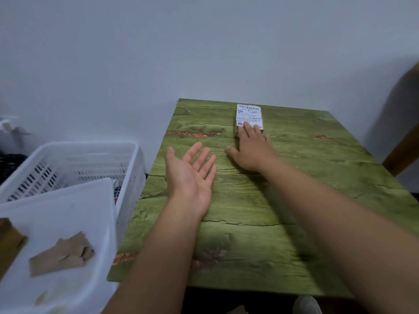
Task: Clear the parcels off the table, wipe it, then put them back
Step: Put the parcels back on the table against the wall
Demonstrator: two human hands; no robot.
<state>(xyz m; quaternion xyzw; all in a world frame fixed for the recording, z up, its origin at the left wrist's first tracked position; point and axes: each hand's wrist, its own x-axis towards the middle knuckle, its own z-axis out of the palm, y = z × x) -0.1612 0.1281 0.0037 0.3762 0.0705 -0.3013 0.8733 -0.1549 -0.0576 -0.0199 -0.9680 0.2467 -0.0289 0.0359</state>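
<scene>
Probably clearing or returning a last parcel; cannot tell which. Small brown cardboard parcel with a white printed shipping label point(249, 116) lying at the far edge of the green wood-grain table point(283, 200). Right hand point(254, 150) stretched far, palm down, fingers straight and resting on the parcel's near end. Left hand point(192, 171) hovering nearer, palm up, fingers spread, holding nothing. White slotted plastic basket point(74, 164) standing left of the table. Next: curl around the parcel or let go.

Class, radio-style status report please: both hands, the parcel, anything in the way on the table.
Left hand open, palm up, empty. Right hand flat, fingertips on the parcel at table's far edge. Nothing else on the tabletop in view.
</scene>
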